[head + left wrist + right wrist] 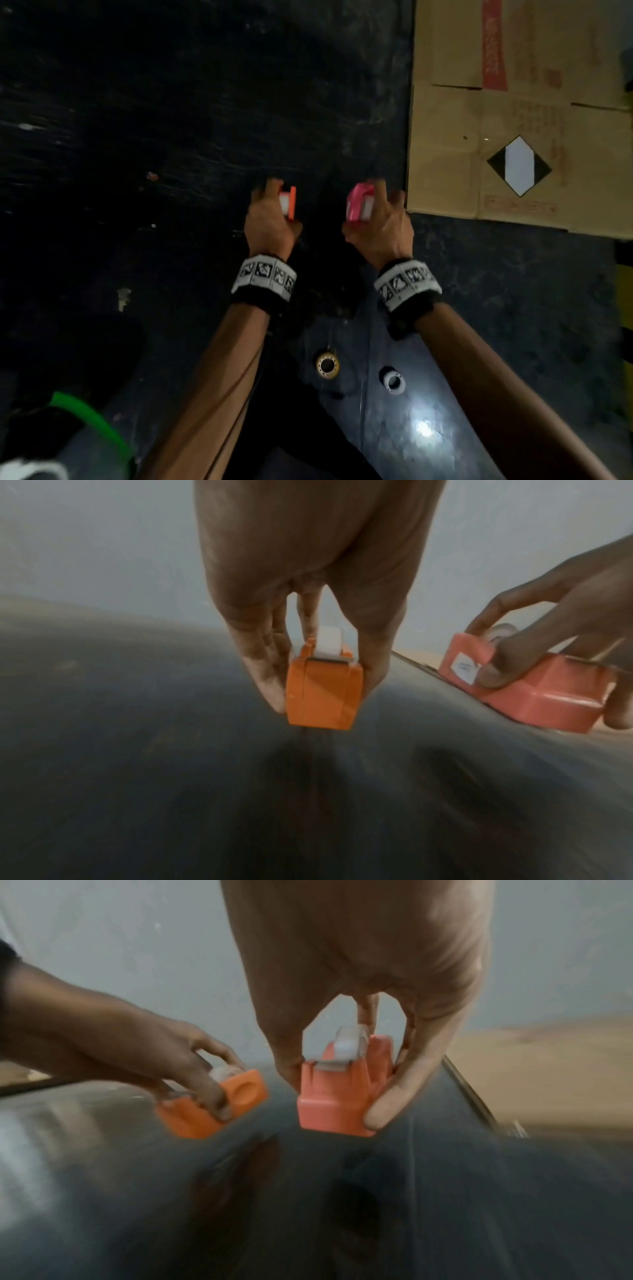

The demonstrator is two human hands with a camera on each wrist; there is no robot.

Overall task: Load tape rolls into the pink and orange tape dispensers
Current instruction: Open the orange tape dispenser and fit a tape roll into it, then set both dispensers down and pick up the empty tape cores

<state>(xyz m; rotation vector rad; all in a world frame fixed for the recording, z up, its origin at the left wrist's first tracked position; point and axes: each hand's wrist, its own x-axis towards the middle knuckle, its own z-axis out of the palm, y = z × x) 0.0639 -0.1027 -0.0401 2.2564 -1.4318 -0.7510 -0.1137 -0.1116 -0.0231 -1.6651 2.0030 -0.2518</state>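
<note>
Step in hand: I read both dispensers as already carrying tape, a white roll showing in each; so I judge the loading done, or nearly, and this as setting down or picking up, I cannot tell which
Left hand [308, 631]: my fingers and thumb pinch the sides of the orange dispenser [323, 693]; its white roll [328, 642] sits in the top slot; it is low over the dark worktop [137, 777], contact not certain
Right hand [373, 1015]: fingers curled round the pink dispenser [337, 1102]; a pale roll [349, 1039] rises from its cradle; it sits just left of the cardboard box [513, 137], apart from the orange one
Next move: I'd say lower each flat onto its base, then loosen the fingers evenly so neither tips; check the tape end reaches the cutter
Hard to make out: both wrist views are smeared by motion; whether either base touches the worktop is unclear; the rolls' seating on their hubs is hidden by fingers; two small rings [327, 366] near my forearms could be spare rolls or cores, I cannot say
</note>
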